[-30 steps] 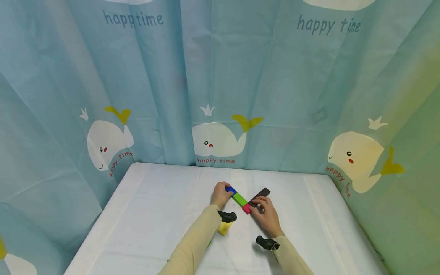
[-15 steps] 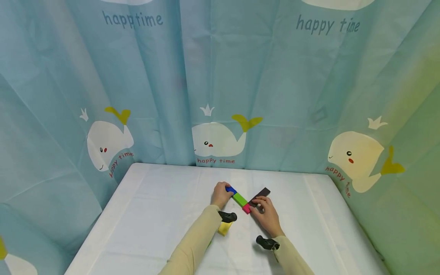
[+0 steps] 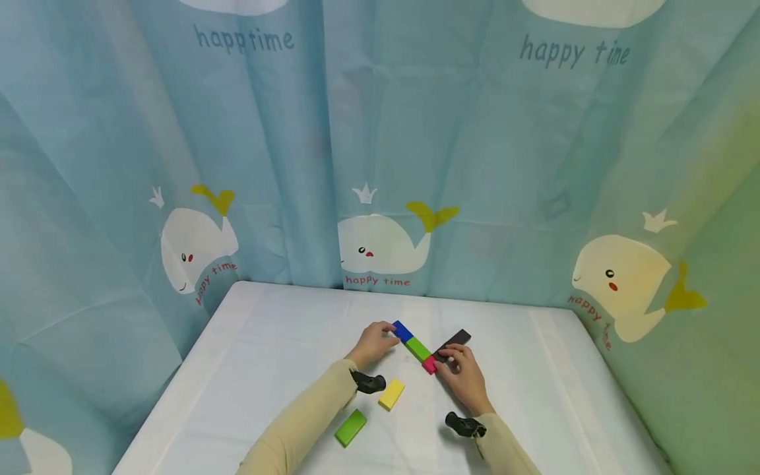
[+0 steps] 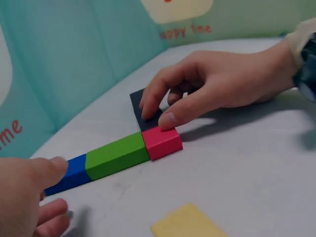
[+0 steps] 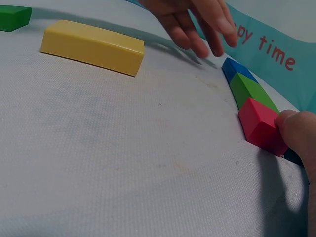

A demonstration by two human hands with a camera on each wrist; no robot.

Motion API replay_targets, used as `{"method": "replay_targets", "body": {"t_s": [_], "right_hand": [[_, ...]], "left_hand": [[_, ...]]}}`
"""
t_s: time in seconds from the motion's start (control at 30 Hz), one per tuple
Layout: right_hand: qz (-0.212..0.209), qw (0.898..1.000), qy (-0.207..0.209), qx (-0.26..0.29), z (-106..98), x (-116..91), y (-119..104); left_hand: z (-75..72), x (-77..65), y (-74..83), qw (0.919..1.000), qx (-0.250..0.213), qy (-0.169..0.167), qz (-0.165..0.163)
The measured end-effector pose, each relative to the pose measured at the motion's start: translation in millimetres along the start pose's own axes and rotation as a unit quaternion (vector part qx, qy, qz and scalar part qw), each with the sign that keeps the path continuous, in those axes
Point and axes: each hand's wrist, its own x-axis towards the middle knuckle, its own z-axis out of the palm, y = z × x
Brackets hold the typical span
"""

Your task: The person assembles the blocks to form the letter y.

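Observation:
My left hand (image 3: 374, 344) is beside the far end of a row of blocks, fingers loosely spread near the blue block (image 3: 402, 331). In the right wrist view its fingertips hang apart from that block. A green block (image 3: 419, 350) joins the blue one to a pinkish-red block (image 3: 429, 365). My right hand (image 3: 466, 379) rests at the row's near end. Its thumb touches the red block, and its bent forefinger lies on top of a dark block (image 3: 462, 337) set at an angle to the row. The hand covers part of the dark block.
A yellow block (image 3: 392, 394) lies on the white table (image 3: 267, 369), nearer me than the row. Another green block (image 3: 351, 427) is close to my left sleeve. A blue whale-print curtain (image 3: 297, 165) hangs behind the table.
My left hand has loosened from the blue block and drawn back to the left, uncovering more of the blue, yellow and nearer green blocks. My right hand keeps its place.

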Motion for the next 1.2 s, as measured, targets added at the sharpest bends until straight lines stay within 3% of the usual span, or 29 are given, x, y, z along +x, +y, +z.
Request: {"method": "replay_targets", "body": {"t_s": [0.23,0.5,0.67,0.83,1.07,1.2], "right_hand": [[-0.003,1.0,0.004,-0.002,-1,-3,2],[-0.024,1.0,0.017,0.006,0,-5,3],[-0.014,1.0,0.007,0.006,0,-4,2],[0.005,1.0,-0.01,0.003,0,-2,2],[0.004,1.0,-0.01,0.012,-2,0,-2],[0.008,1.0,-0.013,0.007,0,1,-1]], "left_hand": [[-15.0,-18.6,-10.7,0.9926,-0.048,-0.111,-0.012],[-21.4,-32.1,-24.9,0.9857,-0.054,-0.159,-0.009],[-24.3,-40.6,-28.7,0.9806,-0.041,-0.192,0.002],[-30.1,-51.7,-27.7,0.9713,-0.01,-0.233,0.045],[-33.4,-55.9,-28.7,0.9423,0.014,-0.309,0.129],[-31.5,-55.6,-29.4,0.9329,0.031,-0.326,0.15]]}}
